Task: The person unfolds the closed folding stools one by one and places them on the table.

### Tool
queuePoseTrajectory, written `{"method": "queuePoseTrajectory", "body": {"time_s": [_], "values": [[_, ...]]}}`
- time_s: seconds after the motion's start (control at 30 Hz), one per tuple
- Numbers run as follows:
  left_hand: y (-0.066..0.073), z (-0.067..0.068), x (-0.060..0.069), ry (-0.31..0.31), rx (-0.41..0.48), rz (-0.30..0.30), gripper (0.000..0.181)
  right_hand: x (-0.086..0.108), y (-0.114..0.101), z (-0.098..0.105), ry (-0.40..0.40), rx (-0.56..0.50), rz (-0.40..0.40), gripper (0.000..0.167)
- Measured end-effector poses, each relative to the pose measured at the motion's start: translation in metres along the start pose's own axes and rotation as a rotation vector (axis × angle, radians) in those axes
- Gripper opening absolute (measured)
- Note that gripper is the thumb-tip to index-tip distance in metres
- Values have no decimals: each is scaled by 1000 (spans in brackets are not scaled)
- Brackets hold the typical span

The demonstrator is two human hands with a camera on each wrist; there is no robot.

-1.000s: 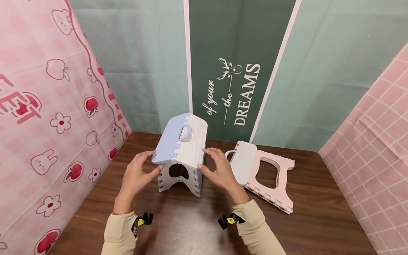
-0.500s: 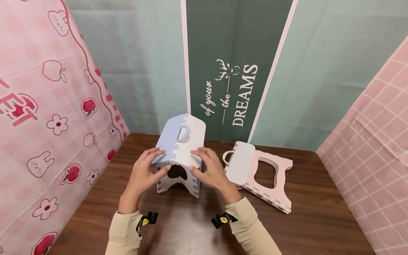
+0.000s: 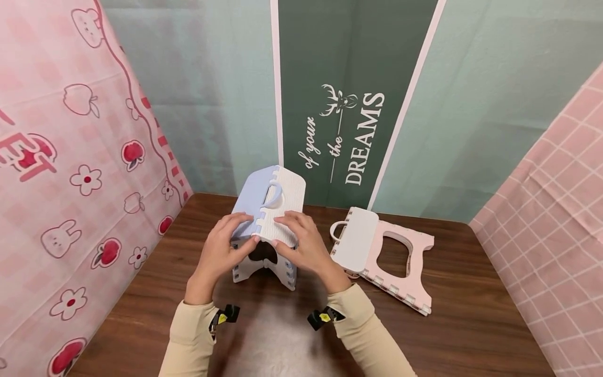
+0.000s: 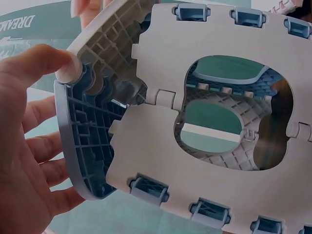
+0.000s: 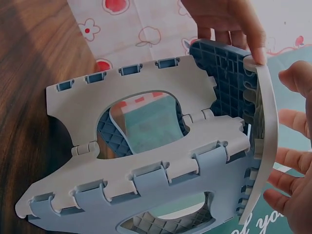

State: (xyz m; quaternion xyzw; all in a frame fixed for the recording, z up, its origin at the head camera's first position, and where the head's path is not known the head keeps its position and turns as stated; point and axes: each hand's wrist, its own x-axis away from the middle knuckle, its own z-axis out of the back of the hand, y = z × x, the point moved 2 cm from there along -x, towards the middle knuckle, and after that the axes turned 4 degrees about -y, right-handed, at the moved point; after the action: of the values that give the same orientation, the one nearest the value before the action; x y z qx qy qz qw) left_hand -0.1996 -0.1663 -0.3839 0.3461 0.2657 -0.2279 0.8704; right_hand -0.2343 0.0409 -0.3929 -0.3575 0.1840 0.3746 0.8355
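A blue and white folding step stool (image 3: 289, 193) stands partly unfolded, its top peaked along the hinged middle seam. My left hand (image 3: 219, 256) lies over the blue half, and its thumb touches the front edge near the seam. In the left wrist view, the fingers of my left hand (image 4: 31, 126) spread along the blue panel's outer side. My right hand (image 3: 303, 248) is at the white half, fingers lightly bent across it. From the right wrist view, my right hand (image 5: 297, 170) has its fingers against or close beside the white panel; contact is hard to tell.
A pink and white folding stool (image 3: 419, 275) lies folded flat on the brown wooden table (image 3: 471, 314), to the right. A green curtain (image 3: 221, 104) hangs behind. Pink patterned cloths (image 3: 85, 136) hang at both sides.
Both hands have moved inward from the stool top's outer edges toward its middle seam. The blue and white stool keeps its peaked shape, and the pink stool lies still.
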Motion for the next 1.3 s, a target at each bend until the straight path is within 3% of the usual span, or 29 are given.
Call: {"method": "queuePoseTrajectory", "body": {"time_s": [0.2,0.6,1.3], "values": [[1,0,-4,-46,-10,22,36,-6,-1,0,-35,93,60,37],[-4,0,-4,-75,-4,20,35,-8,-3,0,-26,109,104,37],[-6,6,-5,-128,-56,-17,33,-9,-4,-3,-59,187,110,37]]}}
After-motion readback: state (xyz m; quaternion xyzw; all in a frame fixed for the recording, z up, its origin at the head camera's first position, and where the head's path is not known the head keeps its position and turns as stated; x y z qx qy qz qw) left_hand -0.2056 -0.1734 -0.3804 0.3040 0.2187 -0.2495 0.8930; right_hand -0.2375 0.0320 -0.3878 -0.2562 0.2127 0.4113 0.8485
